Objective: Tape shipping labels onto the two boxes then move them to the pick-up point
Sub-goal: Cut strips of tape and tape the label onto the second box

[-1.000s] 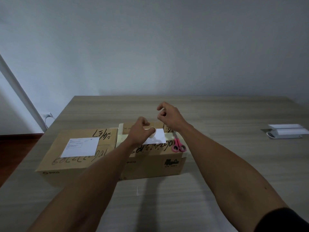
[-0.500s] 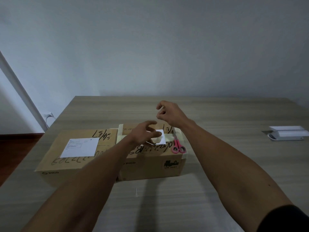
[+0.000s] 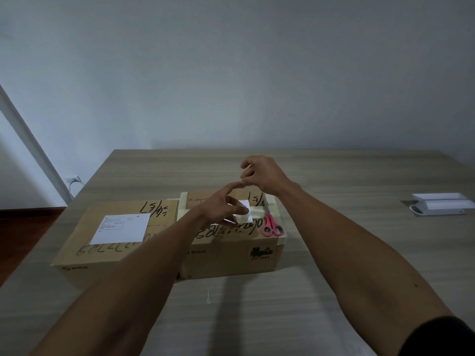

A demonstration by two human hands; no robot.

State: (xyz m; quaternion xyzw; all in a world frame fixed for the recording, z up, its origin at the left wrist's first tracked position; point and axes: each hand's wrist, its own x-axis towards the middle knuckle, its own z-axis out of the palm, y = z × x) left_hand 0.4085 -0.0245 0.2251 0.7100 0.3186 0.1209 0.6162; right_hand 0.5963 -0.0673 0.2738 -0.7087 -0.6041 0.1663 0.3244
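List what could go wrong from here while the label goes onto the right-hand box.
1. The pink scissors lie on the right box near its edge, beside the working hands; a nudge might knock them off.
2. The left hand covers most of that box's label, so it could end up crooked.
3. The label on the left box shows no visible tape; it may slide off when carried.

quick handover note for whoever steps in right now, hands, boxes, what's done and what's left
Left hand holds the tape roll over the right box. Right hand is raised behind it, fingers curled as if pinching a tape end; the tape itself is not visible.
Left box: label lies on top; taping cannot be judged.
Right box's label is mostly hidden. Pink scissors lie on the right box.
Left: tape labels, move both boxes.
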